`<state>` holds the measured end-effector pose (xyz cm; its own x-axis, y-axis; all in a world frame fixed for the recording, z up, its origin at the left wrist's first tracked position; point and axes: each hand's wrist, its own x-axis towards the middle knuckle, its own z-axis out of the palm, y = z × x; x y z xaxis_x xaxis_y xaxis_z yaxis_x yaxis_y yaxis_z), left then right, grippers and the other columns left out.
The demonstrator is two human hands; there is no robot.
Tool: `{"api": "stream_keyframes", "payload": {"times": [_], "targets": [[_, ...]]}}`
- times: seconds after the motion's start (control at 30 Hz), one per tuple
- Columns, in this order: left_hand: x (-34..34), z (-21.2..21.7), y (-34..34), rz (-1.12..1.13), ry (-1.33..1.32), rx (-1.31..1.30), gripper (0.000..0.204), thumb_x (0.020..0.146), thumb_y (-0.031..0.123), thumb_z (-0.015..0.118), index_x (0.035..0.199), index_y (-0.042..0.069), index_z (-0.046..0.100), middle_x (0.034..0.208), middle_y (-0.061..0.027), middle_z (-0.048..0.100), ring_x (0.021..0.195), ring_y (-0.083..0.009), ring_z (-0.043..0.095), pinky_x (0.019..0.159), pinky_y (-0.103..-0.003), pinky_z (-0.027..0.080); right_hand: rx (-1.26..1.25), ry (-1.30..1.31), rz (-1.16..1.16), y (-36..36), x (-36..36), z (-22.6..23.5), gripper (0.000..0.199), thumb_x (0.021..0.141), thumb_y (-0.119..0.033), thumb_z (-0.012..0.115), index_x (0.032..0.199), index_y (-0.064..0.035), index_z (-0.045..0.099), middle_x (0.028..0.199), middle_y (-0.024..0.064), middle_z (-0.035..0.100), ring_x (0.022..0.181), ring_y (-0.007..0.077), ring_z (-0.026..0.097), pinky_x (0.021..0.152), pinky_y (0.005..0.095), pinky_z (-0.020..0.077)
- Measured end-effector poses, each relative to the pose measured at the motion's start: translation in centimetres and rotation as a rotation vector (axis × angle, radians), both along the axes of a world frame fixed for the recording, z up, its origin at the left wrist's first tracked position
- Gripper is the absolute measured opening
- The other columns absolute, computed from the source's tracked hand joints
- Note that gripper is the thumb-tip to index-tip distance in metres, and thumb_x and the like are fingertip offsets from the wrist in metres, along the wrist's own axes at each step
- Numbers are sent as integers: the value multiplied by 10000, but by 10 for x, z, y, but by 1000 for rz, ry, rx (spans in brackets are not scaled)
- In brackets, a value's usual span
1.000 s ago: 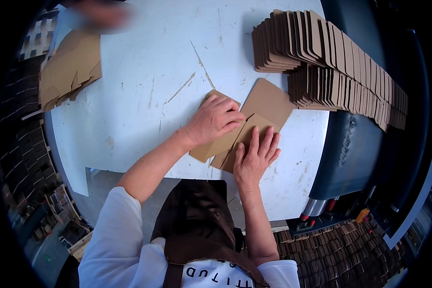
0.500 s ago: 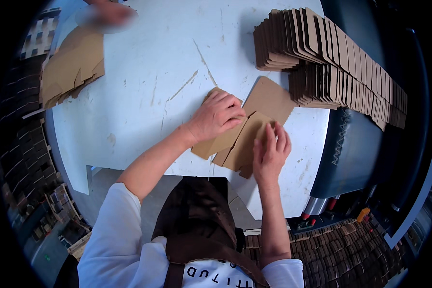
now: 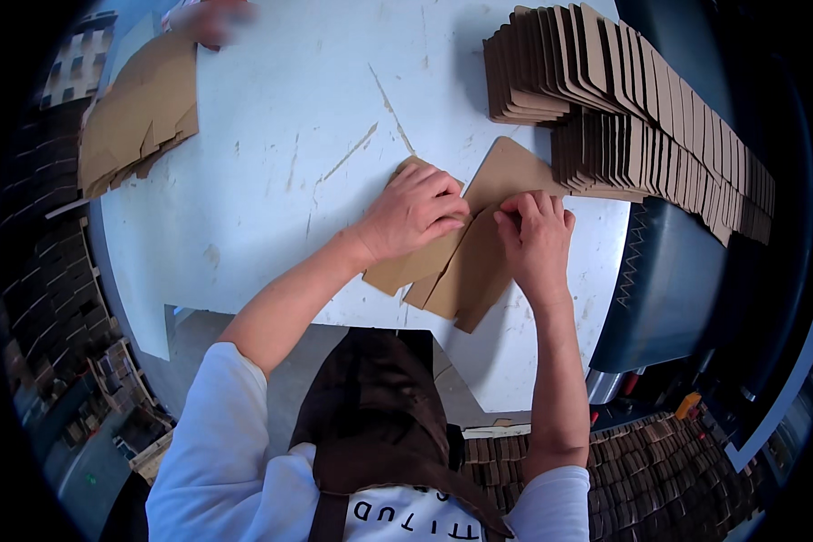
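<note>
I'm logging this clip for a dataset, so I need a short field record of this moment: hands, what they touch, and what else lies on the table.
left hand: palm down, pressing on the brown cardboard blank
right hand: flat on the same blank, fingers at a fold line
cardboard blank: flat on the white table, partly over its near edge
folded cardboard stacks: far right, standing in fanned rows
loose cardboard pile: far left corner
another person's hand: blurred, at the far edge by that pile
</note>
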<state>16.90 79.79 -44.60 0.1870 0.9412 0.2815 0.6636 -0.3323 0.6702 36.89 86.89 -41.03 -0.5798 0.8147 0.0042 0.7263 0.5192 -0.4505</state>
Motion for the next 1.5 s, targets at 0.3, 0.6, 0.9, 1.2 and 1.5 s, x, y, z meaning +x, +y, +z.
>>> {"api": "stream_keyframes", "payload": {"times": [0.3,0.6,0.9,1.2,1.5], "targets": [[0,0,0,-8,0,-18,155,746,151,726,873,127,640,902,5,528,884,-202,502,820,-343,412,-179,18,75,15,0,5,54,818,-137,664,834,-119,616,794,13,578,809,214,513,780,362,336],[0,2,1,-15,2,-35,153,751,157,721,878,127,642,905,7,527,883,-199,498,817,-339,409,-226,115,57,16,3,2,61,829,-117,648,815,-93,593,793,26,575,808,221,506,792,351,334],[0,1,1,-14,7,-27,164,740,152,728,878,127,642,907,8,529,888,-196,500,815,-340,408,-115,47,43,10,-3,-5,76,812,-126,666,816,-104,593,811,22,566,835,226,514,796,375,346],[0,-1,0,-11,3,-28,174,738,174,739,871,125,639,909,6,528,895,-197,501,820,-345,407,-96,29,13,6,-5,-6,68,817,-124,660,820,-103,596,835,30,564,857,237,512,813,392,349],[-2,0,-1,-45,26,-56,309,716,359,754,890,135,631,928,3,515,928,-198,484,840,-348,386,-129,37,9,6,-5,-4,60,823,-109,648,823,-93,591,840,38,562,859,245,507,823,395,348]]}}
